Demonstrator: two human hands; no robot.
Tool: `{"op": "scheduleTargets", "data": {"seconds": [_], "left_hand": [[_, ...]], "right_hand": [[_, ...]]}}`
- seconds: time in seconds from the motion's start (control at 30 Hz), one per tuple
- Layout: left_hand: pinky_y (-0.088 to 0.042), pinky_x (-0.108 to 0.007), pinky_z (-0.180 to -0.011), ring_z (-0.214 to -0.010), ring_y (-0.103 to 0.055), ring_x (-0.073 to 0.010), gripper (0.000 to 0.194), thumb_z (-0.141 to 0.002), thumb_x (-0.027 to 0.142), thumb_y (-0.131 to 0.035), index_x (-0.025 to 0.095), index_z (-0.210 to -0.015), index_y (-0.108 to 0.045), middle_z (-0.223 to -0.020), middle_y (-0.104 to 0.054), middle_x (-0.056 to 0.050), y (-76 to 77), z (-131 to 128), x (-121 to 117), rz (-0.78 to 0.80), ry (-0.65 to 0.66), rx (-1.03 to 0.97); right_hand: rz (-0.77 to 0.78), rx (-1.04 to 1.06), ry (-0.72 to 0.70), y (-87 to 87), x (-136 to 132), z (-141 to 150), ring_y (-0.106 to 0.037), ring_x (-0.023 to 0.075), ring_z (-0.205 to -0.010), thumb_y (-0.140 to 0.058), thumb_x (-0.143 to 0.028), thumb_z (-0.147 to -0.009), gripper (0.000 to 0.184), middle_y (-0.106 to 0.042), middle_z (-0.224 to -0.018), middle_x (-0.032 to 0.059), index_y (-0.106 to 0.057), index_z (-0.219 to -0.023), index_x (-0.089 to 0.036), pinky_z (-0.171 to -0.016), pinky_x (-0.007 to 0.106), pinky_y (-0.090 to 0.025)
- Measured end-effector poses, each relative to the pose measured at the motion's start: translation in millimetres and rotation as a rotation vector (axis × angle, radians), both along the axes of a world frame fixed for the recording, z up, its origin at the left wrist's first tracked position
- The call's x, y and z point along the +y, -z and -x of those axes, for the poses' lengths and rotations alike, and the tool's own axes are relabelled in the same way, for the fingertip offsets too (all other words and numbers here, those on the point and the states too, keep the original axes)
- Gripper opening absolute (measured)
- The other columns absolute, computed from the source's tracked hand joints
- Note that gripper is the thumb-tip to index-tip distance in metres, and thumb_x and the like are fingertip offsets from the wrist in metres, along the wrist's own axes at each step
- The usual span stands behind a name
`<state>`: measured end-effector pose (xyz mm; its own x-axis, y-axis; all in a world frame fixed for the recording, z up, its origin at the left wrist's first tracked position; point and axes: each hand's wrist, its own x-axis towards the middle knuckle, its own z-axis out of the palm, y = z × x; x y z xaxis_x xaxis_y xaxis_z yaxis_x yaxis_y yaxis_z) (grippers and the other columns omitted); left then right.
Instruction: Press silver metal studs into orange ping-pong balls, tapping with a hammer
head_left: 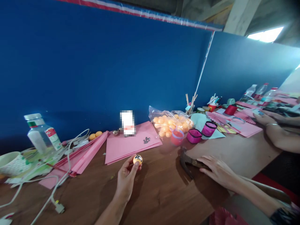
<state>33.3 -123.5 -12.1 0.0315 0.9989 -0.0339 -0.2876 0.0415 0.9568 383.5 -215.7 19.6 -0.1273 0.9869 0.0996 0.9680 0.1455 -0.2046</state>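
My left hand (126, 178) pinches a small orange ball (137, 159) with dark markings, held just above the wooden table (159, 190) near the front edge of a pink paper stack (131, 143). My right hand (219, 172) lies flat with fingers stretched out on the handle of a hammer (187, 161) whose dark head rests on the table. A clear bag of orange balls (172, 123) lies behind, beside small pink cups (194, 135).
A water bottle (43, 134), a paper cup (11, 162) and white cables (56, 184) crowd the left. Small metal pieces (146, 140) lie on the pink paper. Another person's arm (274, 131) rests at right among craft supplies. A blue partition (105, 62) backs the table.
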Motion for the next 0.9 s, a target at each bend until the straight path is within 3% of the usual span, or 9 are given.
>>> {"op": "scheduleTargets", "data": {"seconds": [0.47,0.63,0.73,0.9], "left_hand": [[-0.051,-0.025,-0.067,-0.073,-0.062,-0.0131,0.049,-0.067,0.03,-0.068,0.016,-0.112,-0.056,-0.086,-0.068,-0.005,-0.1,-0.5,-0.5,0.01,-0.013,-0.025],[-0.05,-0.024,-0.067,-0.073,-0.062,-0.0124,0.049,-0.066,0.031,-0.068,0.018,-0.111,-0.057,-0.088,-0.068,-0.004,-0.2,-0.6,-0.9,0.017,-0.013,-0.034],[-0.05,-0.024,-0.067,-0.073,-0.062,-0.0127,0.049,-0.065,0.032,-0.069,0.019,-0.111,-0.057,-0.087,-0.068,-0.004,-0.2,-1.0,-0.5,0.018,-0.013,-0.03],[-0.051,-0.024,-0.068,-0.073,-0.063,-0.0133,0.049,-0.064,0.034,-0.068,0.019,-0.11,-0.058,-0.087,-0.069,-0.005,-1.8,-0.5,-0.6,0.017,-0.015,0.005]], "right_hand": [[-0.076,-0.032,-0.024,15.2,13.6,-36.6,-0.053,0.0214,-0.099,-0.042,-0.04,-0.084,0.031,-0.056,-0.108,0.0099,-0.057,-0.105,-0.023,-0.087,0.034,-0.043],[-0.037,-0.076,-0.035,4.1,18.3,-37.3,-0.053,0.0228,-0.098,-0.047,-0.039,-0.082,0.031,-0.055,-0.108,0.0098,-0.056,-0.107,-0.024,-0.085,0.037,-0.043],[-0.122,-0.099,-0.041,-18.4,23.4,-6.6,-0.051,0.0248,-0.101,-0.052,-0.035,-0.079,0.035,-0.054,-0.111,0.0092,-0.054,-0.112,-0.025,-0.085,0.04,-0.042],[-0.224,0.106,-0.206,-47.7,45.7,99.6,-0.052,0.0206,-0.099,-0.045,-0.025,-0.084,0.028,-0.057,-0.106,0.0071,-0.052,-0.111,-0.023,-0.088,0.037,-0.04]]}}
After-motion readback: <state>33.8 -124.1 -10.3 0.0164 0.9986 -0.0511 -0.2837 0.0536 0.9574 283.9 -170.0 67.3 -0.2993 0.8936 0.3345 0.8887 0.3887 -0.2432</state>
